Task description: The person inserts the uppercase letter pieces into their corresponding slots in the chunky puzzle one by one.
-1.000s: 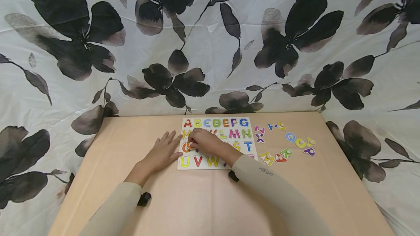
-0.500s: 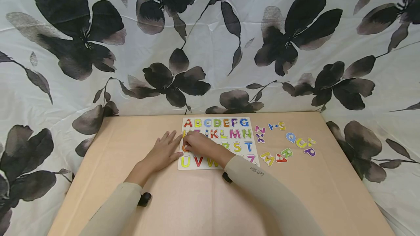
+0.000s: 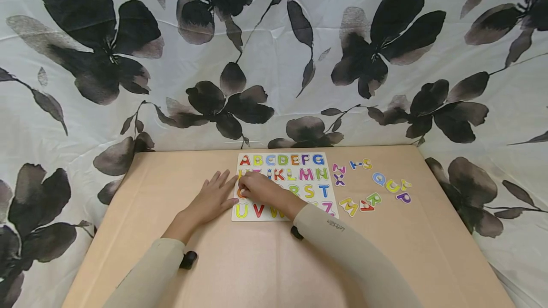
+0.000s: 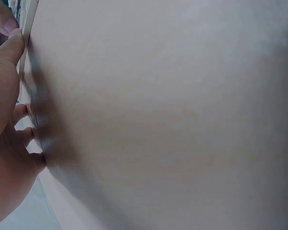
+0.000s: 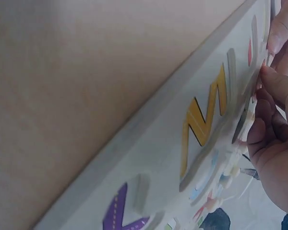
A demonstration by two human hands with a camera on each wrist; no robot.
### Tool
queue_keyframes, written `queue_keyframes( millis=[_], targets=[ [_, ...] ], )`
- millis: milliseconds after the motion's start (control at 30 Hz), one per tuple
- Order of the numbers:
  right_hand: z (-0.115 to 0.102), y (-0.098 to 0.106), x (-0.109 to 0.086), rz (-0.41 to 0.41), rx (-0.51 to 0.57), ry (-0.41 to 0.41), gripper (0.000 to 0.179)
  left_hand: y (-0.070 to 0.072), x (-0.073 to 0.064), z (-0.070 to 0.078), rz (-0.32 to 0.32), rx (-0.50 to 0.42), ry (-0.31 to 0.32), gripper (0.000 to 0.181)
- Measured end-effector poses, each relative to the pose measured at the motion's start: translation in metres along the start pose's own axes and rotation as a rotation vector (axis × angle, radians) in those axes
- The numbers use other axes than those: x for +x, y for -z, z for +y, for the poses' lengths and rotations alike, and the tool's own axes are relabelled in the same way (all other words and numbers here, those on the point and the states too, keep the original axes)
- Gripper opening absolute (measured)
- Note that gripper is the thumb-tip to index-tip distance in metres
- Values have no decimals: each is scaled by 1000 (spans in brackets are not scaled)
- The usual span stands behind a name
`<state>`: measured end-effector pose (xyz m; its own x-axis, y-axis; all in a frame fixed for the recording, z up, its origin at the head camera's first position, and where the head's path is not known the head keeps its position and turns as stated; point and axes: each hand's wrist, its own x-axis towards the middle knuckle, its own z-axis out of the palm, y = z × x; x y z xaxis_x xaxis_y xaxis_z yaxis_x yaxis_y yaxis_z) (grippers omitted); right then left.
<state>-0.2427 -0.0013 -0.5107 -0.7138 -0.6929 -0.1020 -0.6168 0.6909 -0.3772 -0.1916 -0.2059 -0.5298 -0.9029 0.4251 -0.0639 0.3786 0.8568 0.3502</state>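
Observation:
A white alphabet puzzle board [image 3: 278,153] with rows of coloured letters lies at the far side of the table. My left hand [image 3: 212,197] rests flat beside the board's left edge, fingers spread, with the thumb and fingertips at that edge. The right hand [image 3: 262,188] reaches over the board with curled fingers. Its thumb and index finger pinch an orange letter O [image 3: 241,194] at the left end of the third row; the hand covers most of that letter and neighbouring ones. In the right wrist view, the right hand [image 5: 278,143] is low against the board's surface [image 5: 158,124].
Several loose letters lie right of the board, among them a blue Q [image 3: 378,179], a purple P [image 3: 403,197], a green R [image 3: 374,199] and a purple X [image 3: 339,180]. A floral cloth [image 3: 274,61] hangs behind the tan table [image 3: 239,265].
My right hand has shifted slightly left with the orange letter O, from overlapping its spot to the row's left end, then held still. The left hand stays in place.

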Motion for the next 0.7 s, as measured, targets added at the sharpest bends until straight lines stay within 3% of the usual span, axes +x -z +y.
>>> queue_keyframes(
  millis=[367,700],
  targets=[
    [16,35,-23,77,109,-44,20,3,2,2,11,-4,23,72],
    [50,44,-55,133,143,-118,20,-1,4,3,-2,-16,47,74]
  ],
)
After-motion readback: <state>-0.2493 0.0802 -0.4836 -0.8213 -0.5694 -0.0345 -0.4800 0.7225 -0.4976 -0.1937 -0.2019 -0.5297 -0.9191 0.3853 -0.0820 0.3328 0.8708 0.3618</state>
